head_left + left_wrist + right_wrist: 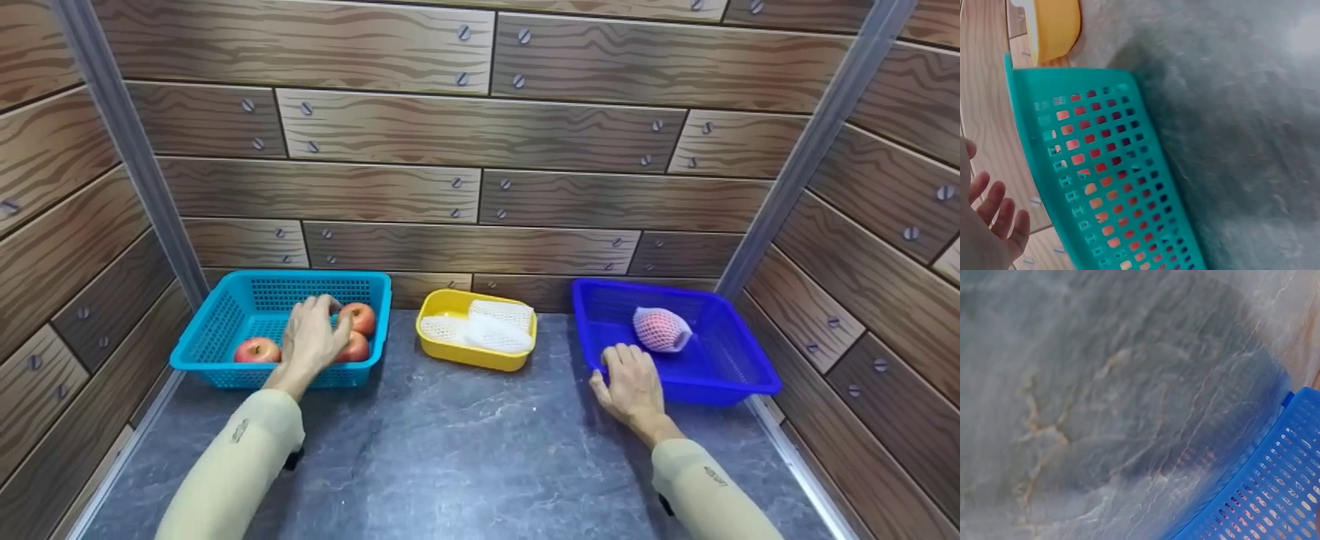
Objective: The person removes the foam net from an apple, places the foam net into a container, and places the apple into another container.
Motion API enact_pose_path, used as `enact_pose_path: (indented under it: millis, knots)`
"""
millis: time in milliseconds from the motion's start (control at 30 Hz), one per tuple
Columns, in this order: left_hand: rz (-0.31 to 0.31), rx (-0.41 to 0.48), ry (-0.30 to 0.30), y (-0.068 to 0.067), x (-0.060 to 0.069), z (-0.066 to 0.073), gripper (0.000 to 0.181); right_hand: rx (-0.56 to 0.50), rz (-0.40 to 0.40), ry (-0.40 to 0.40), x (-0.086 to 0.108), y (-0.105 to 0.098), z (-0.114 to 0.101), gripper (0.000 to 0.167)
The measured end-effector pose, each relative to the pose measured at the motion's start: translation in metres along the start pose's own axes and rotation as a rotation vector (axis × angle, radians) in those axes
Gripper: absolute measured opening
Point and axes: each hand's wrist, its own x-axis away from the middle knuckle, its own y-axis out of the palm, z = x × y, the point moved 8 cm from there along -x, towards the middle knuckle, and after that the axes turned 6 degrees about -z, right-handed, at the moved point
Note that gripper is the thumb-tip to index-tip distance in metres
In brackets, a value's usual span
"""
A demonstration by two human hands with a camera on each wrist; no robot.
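Note:
In the head view, my left hand point(315, 334) is above the teal basket point(225, 366), its fingers loosely bent beside the apples. A red apple point(257, 350) lies left of the hand; another apple point(360, 319) and a third point(355, 348) lie to its right. The left wrist view shows the fingers point(1002, 211) relaxed, with no apple visible in them. Over the near left corner of the blue basket point(720, 388) is my right hand point(631, 384), fingers loosely bent; its contact with the rim is unclear. That basket holds a round pinkish-red fruit point(660, 330) in white foam netting.
Between the two baskets stands a yellow tub point(472, 358) with several white foam nets point(499, 330) in it. The grey marbled tabletop point(465, 450) extends in front. Wood-patterned walls point(480, 127) enclose the back and sides.

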Motion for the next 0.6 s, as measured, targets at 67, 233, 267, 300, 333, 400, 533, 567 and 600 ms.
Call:
enact_pose_path:
  millis: [67, 233, 267, 300, 333, 400, 533, 567, 600]
  knots:
    - [0.047, -0.005, 0.044, 0.000, 0.008, 0.003, 0.026, -0.002, -0.005, 0.012, 0.001, 0.000, 0.002, 0.028]
    - [0.167, -0.054, 0.136, 0.006, 0.031, 0.006, 0.014, -0.003, -0.033, 0.035, 0.002, 0.002, 0.005, 0.027]
    - [0.190, -0.067, 0.155, 0.009, 0.036, 0.007, 0.014, -0.004, -0.036, 0.036, 0.003, 0.002, 0.005, 0.027]
    - [0.210, -0.079, 0.173, 0.011, 0.041, 0.007, 0.014, -0.005, -0.037, 0.037, 0.003, 0.003, 0.005, 0.027]
    - [0.233, -0.088, 0.194, 0.014, 0.046, 0.007, 0.014, -0.007, -0.037, 0.037, 0.003, 0.003, 0.005, 0.027]
    - [0.277, -0.098, 0.233, 0.019, 0.055, 0.006, 0.012, -0.009, -0.030, 0.033, 0.003, 0.002, 0.004, 0.027]
    - [0.354, -0.102, 0.292, 0.027, 0.068, 0.004, 0.012, -0.008, -0.008, 0.017, 0.002, 0.002, 0.002, 0.028]
    - [0.363, -0.101, 0.298, 0.029, 0.070, 0.003, 0.012, -0.007, -0.004, 0.012, 0.001, 0.002, 0.002, 0.028]
    - [0.368, -0.102, 0.300, 0.030, 0.072, 0.001, 0.013, -0.007, -0.001, 0.007, 0.001, 0.002, 0.001, 0.028]
